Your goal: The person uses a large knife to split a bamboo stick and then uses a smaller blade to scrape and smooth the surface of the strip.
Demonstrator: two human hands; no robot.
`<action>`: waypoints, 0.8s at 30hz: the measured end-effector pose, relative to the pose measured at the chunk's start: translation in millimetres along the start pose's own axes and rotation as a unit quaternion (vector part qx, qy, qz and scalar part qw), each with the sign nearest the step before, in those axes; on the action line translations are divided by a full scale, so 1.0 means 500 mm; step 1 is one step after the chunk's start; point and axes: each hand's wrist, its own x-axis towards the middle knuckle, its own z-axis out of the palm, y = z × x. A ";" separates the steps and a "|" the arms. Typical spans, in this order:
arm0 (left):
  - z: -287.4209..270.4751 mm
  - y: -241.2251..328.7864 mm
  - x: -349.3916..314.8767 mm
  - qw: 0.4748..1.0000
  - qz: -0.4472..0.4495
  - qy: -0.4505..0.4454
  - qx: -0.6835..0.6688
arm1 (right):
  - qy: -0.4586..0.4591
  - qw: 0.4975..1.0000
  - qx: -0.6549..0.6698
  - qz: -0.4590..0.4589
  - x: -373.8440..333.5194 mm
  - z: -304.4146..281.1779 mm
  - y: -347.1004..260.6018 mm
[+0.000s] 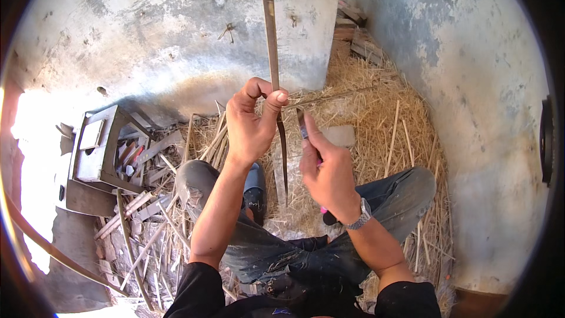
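Note:
My left hand (254, 118) pinches a long, narrow bamboo strip (271, 35) between thumb and fingers. The strip stands nearly upright in the picture, running past the top edge, and its thin dark lower end hangs below the hand. Just right of it, my right hand (329, 171) is closed round a knife, with the short blade (302, 125) pointing up past the thumb. A small gap shows between blade and strip. Most of the knife's handle is hidden in the fist; a pink bit shows under the hand.
Pale shavings (376, 106) cover the floor between my bent legs and the walls. A worn wooden box-like stand (100, 150) is at the left, with split sticks (138, 241) piled below it. Bricks or wood pieces (362, 41) lie in the far corner.

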 end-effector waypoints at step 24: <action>0.035 -0.211 -0.268 0.978 -0.132 0.090 0.131 | 0.017 0.987 0.127 0.100 -0.285 0.130 0.234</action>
